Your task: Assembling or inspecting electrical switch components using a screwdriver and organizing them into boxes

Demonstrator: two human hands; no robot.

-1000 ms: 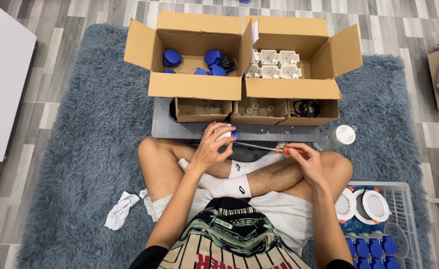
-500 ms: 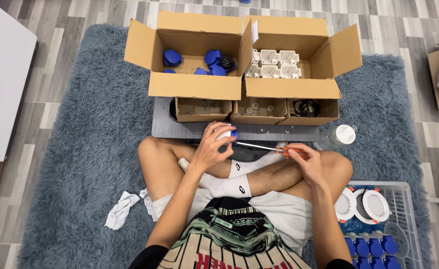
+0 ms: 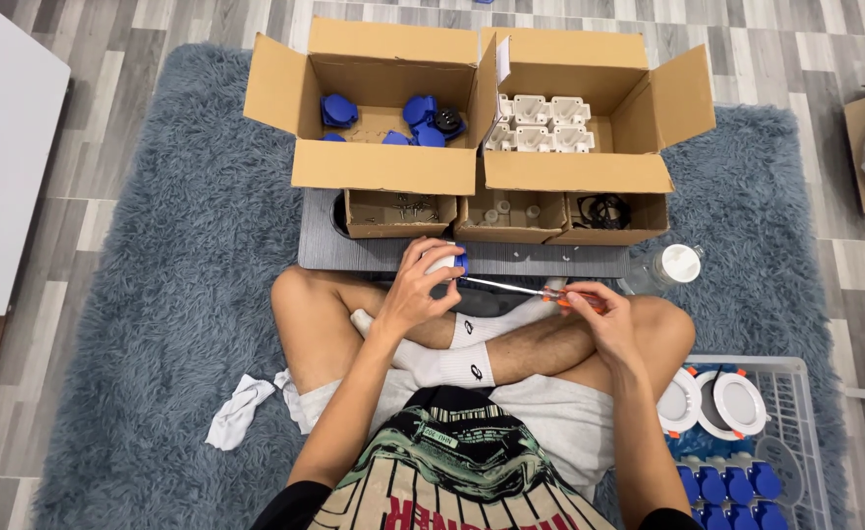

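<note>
I sit cross-legged on a blue shaggy rug point(image 3: 158, 294). My left hand point(image 3: 418, 290) grips a small white and blue socket part point(image 3: 449, 262) just above my knees. My right hand point(image 3: 594, 314) holds a screwdriver point(image 3: 526, 290) by its orange handle, its metal shaft pointing left with the tip at the part. A grey lap board point(image 3: 354, 255) lies right behind both hands.
Two open cardboard boxes stand beyond the board: the left box point(image 3: 383, 167) holds blue parts, the right box point(image 3: 575, 172) white ones. Three small trays with screws and rings sit in front. A white wire basket point(image 3: 806, 432) at my right holds round lamps and blue parts. A white cloth point(image 3: 239, 410) lies left.
The screwdriver and my right hand have shifted only slightly; the left hand keeps its hold on the part in the same place.
</note>
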